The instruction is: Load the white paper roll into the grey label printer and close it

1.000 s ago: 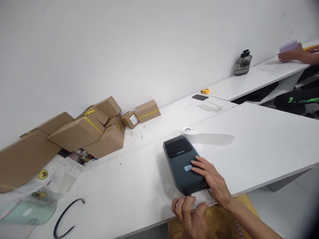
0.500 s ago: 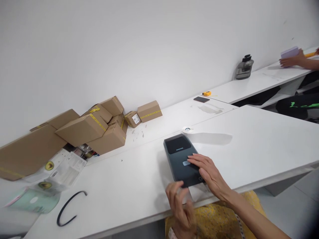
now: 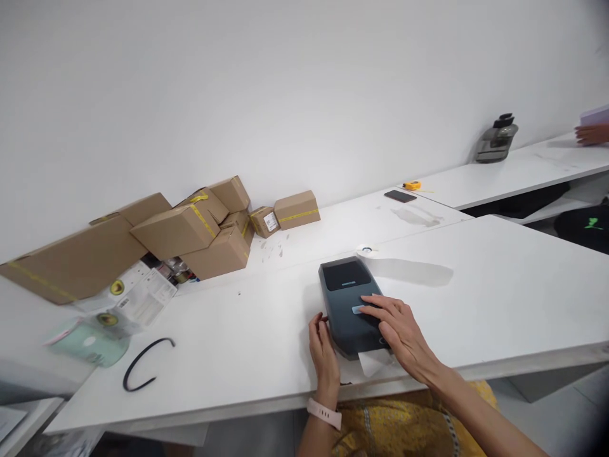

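Note:
A dark blue-grey label printer stands near the table's front edge, its far end a glossy black panel. My right hand lies over its top with the fingers stretched out, a fingertip on the light-blue button. Against the printer's left side, my left hand is cupped with bent fingers, holding it there. From the printer's near end hangs a piece of white paper, partly hidden by my right hand. Behind the printer is a white paper roll with a loose strip trailing right.
Cardboard boxes are piled at the back left, beside clear packages and a mint-green pouch. A black curved band lies front left. Further back are a phone, a tape measure and a bottle. Another person's hand is far right.
My left hand has moved from the printer's near end to its left side. My right fingers have shifted slightly across the button. The view has swung a little to the left.

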The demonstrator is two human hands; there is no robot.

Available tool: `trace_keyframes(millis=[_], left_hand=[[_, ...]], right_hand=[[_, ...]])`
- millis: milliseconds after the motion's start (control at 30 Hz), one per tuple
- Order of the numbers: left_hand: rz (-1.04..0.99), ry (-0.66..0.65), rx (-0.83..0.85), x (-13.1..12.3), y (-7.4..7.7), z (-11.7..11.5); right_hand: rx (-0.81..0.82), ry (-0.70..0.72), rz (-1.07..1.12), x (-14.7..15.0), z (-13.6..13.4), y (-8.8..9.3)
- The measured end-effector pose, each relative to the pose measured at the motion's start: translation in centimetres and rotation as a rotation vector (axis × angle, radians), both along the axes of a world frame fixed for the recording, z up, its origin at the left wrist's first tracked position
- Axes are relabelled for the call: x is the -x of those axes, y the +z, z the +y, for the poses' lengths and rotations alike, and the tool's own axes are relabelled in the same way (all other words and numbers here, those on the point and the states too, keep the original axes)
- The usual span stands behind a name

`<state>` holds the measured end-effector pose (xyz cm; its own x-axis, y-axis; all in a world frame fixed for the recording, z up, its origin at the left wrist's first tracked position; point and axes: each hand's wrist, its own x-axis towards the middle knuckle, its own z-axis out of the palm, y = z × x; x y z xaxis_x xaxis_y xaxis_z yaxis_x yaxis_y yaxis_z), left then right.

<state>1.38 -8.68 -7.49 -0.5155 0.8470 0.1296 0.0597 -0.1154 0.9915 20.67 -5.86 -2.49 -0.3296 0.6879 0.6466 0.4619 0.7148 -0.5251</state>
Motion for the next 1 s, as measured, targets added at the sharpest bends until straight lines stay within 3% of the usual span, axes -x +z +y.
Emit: trace_keyframes(millis=[400, 700, 833, 1000], left_hand=[[0.020, -0.014, 0.005, -0.2, 0.6, -0.1], [0.056, -0.034, -0.013, 0.1, 0.0, 0.2], [0.072, -0.035, -0.016, 0.3, -0.1, 0.2], [0.069, -0.054, -0.031, 0.3, -0.1, 0.0]], right_hand=[[-0.027, 0.011, -0.016, -0.1, 0.0, 0.1], [-0.080, -0.106, -0.090, 1.0, -0.3, 1.7], [0.039, -0.067, -0.056, 0.7, -0.3, 1.7], [0.225, 0.059, 0.134, 0.0, -0.3, 0.6]])
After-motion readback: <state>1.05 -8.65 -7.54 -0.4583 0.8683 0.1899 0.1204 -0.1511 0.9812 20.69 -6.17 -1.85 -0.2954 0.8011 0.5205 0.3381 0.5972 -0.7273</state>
